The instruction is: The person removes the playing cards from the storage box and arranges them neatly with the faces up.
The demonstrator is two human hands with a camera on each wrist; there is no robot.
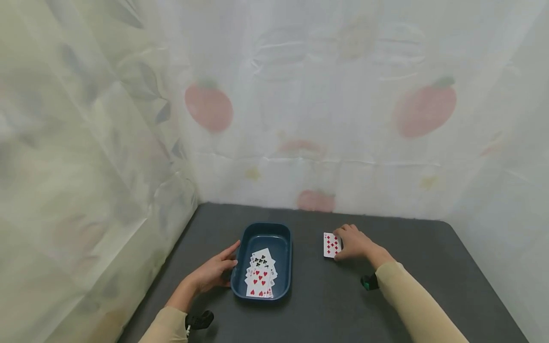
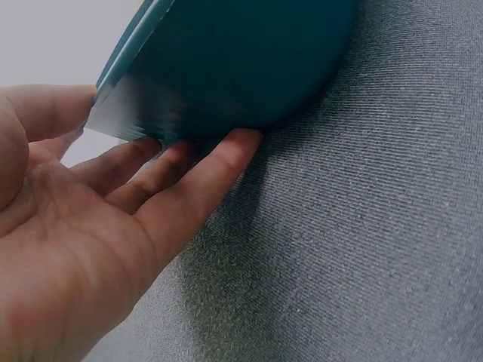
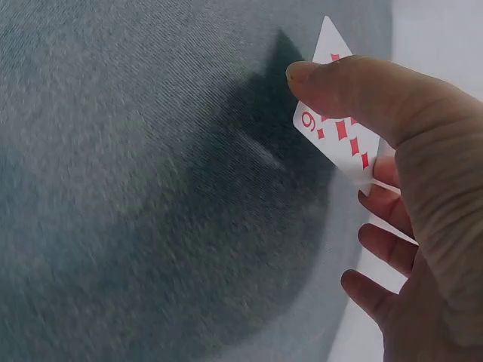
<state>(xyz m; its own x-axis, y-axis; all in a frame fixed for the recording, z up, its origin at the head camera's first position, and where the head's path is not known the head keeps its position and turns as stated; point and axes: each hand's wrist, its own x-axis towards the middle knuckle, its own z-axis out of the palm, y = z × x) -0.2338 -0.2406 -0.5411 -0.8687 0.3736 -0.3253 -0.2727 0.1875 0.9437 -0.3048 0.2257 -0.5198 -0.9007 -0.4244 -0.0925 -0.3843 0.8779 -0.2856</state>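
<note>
A white playing card (image 1: pixel 330 245) with red diamonds is pinched in my right hand (image 1: pixel 353 241). In the right wrist view, my thumb lies across the face of the card (image 3: pixel 351 147) and fingertips touch its far edge; a shadow falls beneath it. My left hand (image 1: pixel 213 271) touches the left side of a dark blue tray (image 1: pixel 283 267). As the left wrist view shows, straight fingers rest against the lower wall of the tray (image 2: pixel 256 68), with the thumb near its rim. Inside the tray lie several overlapping cards (image 1: pixel 259 276), face up, clubs and hearts showing.
Both hands work over a dark grey cloth-like tabletop (image 1: pixel 317 305). A pale printed curtain (image 1: pixel 326 114) stands along the back edge of the table, and a greenish one (image 1: pixel 86 166) hangs at the left. Black bands (image 1: pixel 200 320) are worn at the wrists.
</note>
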